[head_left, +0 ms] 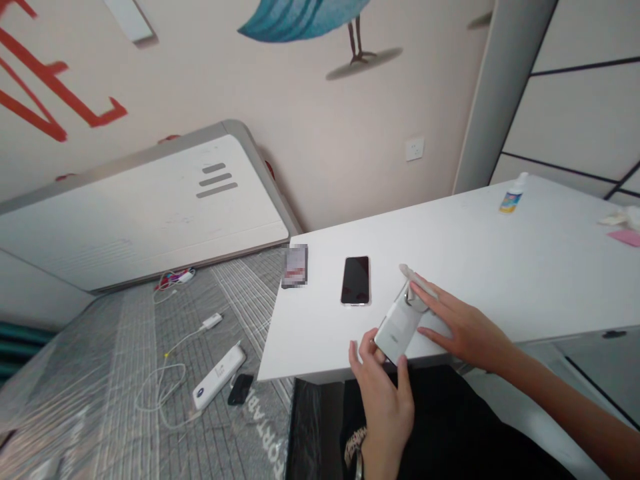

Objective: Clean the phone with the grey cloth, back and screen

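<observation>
My left hand (383, 390) grips the near end of a white phone-like device (397, 330) at the front edge of the white table (500, 260). My right hand (463, 327) lies over the device's far end, fingers stretched out and pressing a pale cloth or wipe (417, 283) against it. A black-screened phone (356, 280) lies flat on the table just to the left of the device. A small blurred card or box (295, 265) sits near the table's left corner.
A small spray bottle (512, 197) stands at the far right of the table, with tissue and a pink item (625, 237) beyond it. Left of the table, a bed holds a white power bank (219, 377), cables (165, 380) and a small black item (241, 389).
</observation>
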`<act>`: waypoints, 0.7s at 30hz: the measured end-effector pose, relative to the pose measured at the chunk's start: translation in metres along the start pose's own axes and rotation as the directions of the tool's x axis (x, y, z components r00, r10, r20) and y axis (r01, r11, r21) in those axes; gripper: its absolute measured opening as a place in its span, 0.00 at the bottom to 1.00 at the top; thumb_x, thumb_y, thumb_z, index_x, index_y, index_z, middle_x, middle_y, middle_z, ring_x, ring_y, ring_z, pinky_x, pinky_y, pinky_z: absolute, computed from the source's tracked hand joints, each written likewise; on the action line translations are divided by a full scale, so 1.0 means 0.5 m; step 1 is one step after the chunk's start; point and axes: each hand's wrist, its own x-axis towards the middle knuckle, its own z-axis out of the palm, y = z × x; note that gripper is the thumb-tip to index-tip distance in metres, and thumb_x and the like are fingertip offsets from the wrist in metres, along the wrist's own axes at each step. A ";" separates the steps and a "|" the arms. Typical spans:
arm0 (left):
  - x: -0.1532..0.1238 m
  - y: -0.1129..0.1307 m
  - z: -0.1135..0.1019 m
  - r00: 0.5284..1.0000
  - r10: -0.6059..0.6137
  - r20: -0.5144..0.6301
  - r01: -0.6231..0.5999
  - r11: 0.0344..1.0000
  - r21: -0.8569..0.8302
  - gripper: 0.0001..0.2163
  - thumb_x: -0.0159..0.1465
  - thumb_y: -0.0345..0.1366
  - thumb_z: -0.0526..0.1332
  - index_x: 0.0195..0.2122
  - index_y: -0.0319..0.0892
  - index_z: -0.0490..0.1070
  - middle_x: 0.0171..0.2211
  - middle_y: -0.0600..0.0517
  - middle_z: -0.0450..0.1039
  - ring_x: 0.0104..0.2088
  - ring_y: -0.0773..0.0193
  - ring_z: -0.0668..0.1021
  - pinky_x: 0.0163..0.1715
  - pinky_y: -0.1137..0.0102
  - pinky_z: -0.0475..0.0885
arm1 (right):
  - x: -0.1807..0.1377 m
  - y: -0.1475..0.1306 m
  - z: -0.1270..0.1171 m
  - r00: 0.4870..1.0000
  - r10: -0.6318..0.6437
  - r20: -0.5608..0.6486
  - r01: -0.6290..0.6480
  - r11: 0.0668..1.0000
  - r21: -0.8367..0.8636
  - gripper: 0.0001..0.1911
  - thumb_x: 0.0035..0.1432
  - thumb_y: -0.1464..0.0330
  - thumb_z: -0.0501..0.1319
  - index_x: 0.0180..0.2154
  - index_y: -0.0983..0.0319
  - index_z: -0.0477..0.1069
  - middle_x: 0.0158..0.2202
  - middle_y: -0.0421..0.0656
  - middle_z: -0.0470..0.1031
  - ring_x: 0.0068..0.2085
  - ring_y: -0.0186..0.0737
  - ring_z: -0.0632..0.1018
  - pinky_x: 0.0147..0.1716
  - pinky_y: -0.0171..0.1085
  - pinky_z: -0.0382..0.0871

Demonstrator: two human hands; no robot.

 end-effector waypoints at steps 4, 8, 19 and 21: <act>-0.004 0.006 0.001 0.998 0.056 0.011 -0.057 0.998 0.042 0.21 0.75 0.31 0.57 0.68 0.45 0.61 0.61 0.41 0.76 0.64 0.50 0.77 0.71 0.44 0.63 | -0.005 0.003 -0.006 0.999 -0.021 -0.032 0.022 0.999 0.037 0.40 0.75 0.59 0.56 0.79 0.56 0.41 0.80 0.47 0.48 0.76 0.53 0.62 0.71 0.54 0.67; 0.002 0.011 0.006 0.993 0.115 0.005 -0.115 0.992 0.052 0.14 0.76 0.28 0.55 0.60 0.46 0.69 0.55 0.47 0.82 0.57 0.55 0.83 0.72 0.45 0.61 | -0.013 0.003 0.002 0.994 -0.019 -0.107 0.023 0.999 0.036 0.38 0.75 0.58 0.57 0.78 0.55 0.46 0.78 0.48 0.54 0.74 0.57 0.64 0.70 0.60 0.67; 0.015 -0.001 0.025 0.962 0.244 -0.123 -0.236 0.969 0.077 0.11 0.77 0.29 0.56 0.56 0.43 0.73 0.53 0.48 0.84 0.54 0.60 0.85 0.71 0.55 0.55 | 0.003 -0.039 -0.044 0.976 -0.181 -0.119 0.159 0.971 -0.178 0.34 0.78 0.51 0.47 0.76 0.58 0.54 0.76 0.46 0.59 0.80 0.60 0.44 0.72 0.70 0.50; 0.017 0.000 0.025 0.958 0.254 -0.130 -0.245 0.966 0.080 0.11 0.78 0.30 0.55 0.57 0.42 0.73 0.52 0.48 0.84 0.54 0.60 0.85 0.71 0.56 0.54 | 0.006 -0.037 -0.047 0.958 -0.284 -0.036 0.274 0.948 -0.164 0.40 0.76 0.44 0.45 0.76 0.61 0.54 0.77 0.47 0.57 0.80 0.59 0.45 0.73 0.66 0.50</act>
